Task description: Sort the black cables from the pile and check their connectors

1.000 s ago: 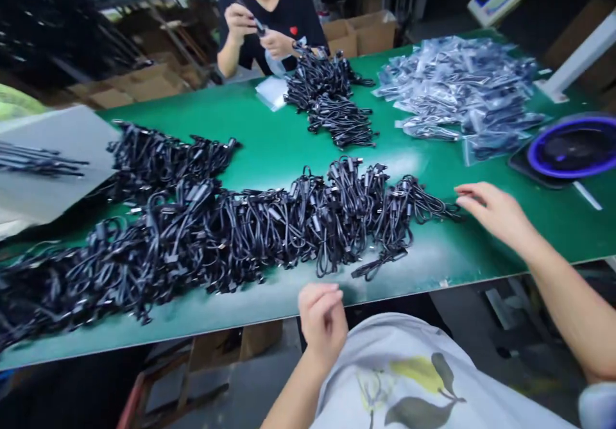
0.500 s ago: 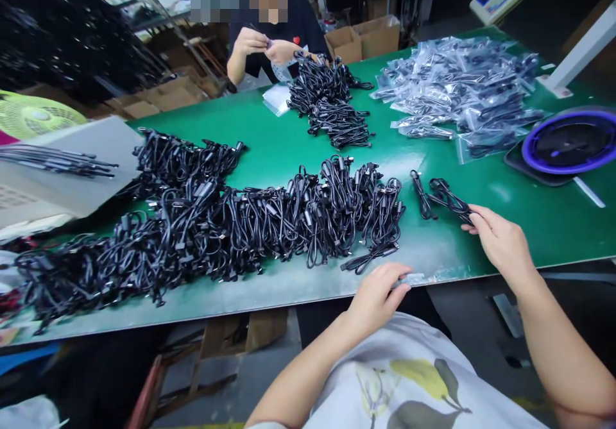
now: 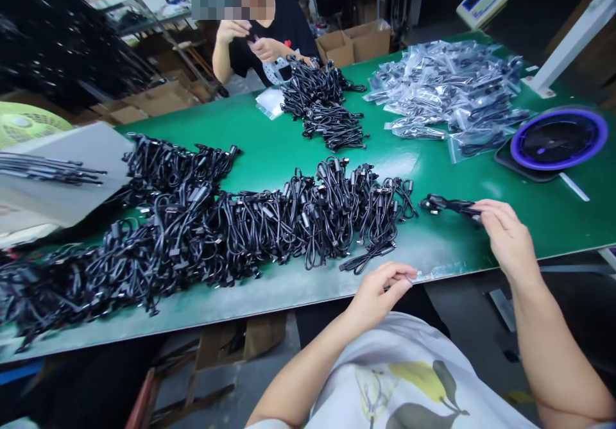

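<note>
Right hand [image 3: 507, 240] reaches over worktop [image 3: 447, 246] front edge, fingers pinching black cables [image 3: 450, 205] — green surface between them and bag pile [image 3: 447, 92]. Left hand [image 3: 380, 291] at front edge, fingers narrow — can't tell if holding.

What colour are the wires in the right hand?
The wires in the right hand are black, seen best in the head view.

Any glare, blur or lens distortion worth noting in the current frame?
Head view: pale glare on the green table, bright highlights on the clear bags; head view: the cable bundle in the right hand looks slightly soft, its strands hard to separate; head view: shapes seem stretched toward the edges, as with a wide lens.
</note>
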### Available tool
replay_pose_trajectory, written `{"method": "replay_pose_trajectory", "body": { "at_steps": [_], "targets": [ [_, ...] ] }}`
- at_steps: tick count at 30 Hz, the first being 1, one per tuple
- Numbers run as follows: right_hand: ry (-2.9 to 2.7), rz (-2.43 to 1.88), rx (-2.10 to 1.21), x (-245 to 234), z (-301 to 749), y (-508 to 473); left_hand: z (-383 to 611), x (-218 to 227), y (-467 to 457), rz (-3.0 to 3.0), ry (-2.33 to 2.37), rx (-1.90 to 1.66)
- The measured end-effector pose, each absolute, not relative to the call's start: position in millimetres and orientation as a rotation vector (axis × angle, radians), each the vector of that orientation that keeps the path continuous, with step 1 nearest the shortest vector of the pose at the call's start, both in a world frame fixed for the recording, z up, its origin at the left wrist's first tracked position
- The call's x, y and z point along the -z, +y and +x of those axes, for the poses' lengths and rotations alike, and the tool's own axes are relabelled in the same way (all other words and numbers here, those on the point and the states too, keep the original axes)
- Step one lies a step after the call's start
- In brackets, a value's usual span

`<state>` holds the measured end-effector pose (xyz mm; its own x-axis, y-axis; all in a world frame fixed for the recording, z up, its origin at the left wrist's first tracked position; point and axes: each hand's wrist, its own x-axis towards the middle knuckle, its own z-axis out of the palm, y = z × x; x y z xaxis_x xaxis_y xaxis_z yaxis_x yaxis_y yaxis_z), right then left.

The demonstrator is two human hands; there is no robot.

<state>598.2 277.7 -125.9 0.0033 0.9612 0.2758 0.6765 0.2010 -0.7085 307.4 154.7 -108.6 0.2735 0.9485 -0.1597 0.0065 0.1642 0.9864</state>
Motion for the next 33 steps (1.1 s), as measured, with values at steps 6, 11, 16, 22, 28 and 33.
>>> {"method": "replay_pose_trajectory", "body": {
  "at_steps": [6,11,16,22,28,33],
  "targets": [
    [-1.863,-1.425,-0.496,113,567,280,304,108,150,0.965,0.993,-0.947],
    [-2.028,-1.264,-0.209,104,528,244,305,105,154,0.803,0.974,-1.126],
    [-2.239,-1.125,-0.105,136,507,227,308,103,169,0.566,1.018,-1.306],
    [-2.328,-0.566,-0.099,162,507,235,306,97,177,0.432,0.999,-1.317],
    [-2.137,-0.705,-0.487,146,496,226,292,103,179,0.939,1.291,-1.375],
    [-2.077,-1.317,-0.928,138,505,239,293,112,175,1.89,1.556,-0.852]
  ]
}}
